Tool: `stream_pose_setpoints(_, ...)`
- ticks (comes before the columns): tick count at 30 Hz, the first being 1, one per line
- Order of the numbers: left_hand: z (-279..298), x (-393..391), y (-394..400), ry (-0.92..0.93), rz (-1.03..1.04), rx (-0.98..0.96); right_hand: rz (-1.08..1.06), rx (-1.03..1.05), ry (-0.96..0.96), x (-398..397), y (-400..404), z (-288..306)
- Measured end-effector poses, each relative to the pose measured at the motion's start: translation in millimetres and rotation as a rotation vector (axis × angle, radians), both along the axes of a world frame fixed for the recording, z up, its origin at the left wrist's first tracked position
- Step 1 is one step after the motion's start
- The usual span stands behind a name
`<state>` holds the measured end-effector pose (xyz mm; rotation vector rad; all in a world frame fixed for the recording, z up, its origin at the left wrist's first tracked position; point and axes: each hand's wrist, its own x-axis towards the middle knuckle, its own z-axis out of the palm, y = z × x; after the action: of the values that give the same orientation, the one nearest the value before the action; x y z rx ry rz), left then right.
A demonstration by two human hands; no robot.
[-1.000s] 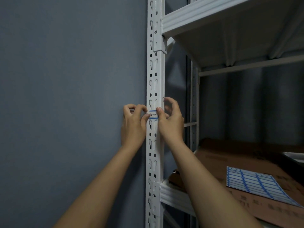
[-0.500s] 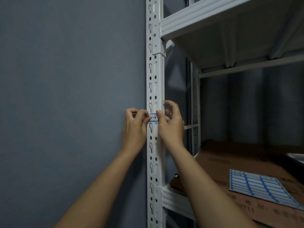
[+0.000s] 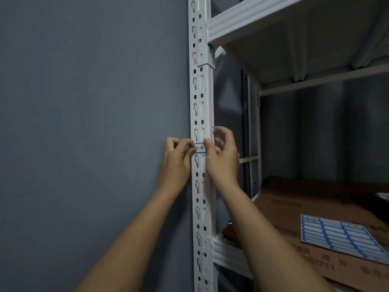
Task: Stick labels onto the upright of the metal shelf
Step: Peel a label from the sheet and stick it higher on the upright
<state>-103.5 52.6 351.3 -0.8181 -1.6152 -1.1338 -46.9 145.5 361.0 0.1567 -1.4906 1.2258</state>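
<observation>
A white perforated metal upright [image 3: 199, 98] runs top to bottom through the middle of the view. A small white label [image 3: 200, 148] with blue borders and handwritten marks lies across its front face at hand height. My left hand [image 3: 175, 165] has its fingers curled and pinches the label's left end at the upright's left edge. My right hand [image 3: 223, 163] presses its thumb on the label's right end, its other fingers curled beside the upright's right edge.
A grey wall [image 3: 84, 123] fills the left. A white shelf board [image 3: 273, 24] juts out above right. On the lower shelf, behind its beam [image 3: 227, 253], flat brown cardboard [image 3: 294, 203] carries a sheet of blue-bordered labels [image 3: 341, 237].
Both hands stay on the label at the same spot of the upright. The view has shifted a little, so hands and label sit slightly lower in the frame.
</observation>
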Motion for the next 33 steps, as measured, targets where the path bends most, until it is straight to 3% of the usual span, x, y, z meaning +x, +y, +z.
stream_pose_setpoints(8,-2.9,13.7,1.4,0.0,0.023,0.09,0.023,0.016,-0.016,5.9,2.0,1.0)
stream_pose_setpoints(16,-1.9,9.0,2.4,-0.028,-0.045,0.083,-0.032,-0.003,-0.027,2.7,-2.9,0.2)
stream_pose_setpoints(33,-2.4,9.6,3.4,-0.035,0.011,0.069,-0.04,0.0,-0.007,2.9,-1.5,0.0)
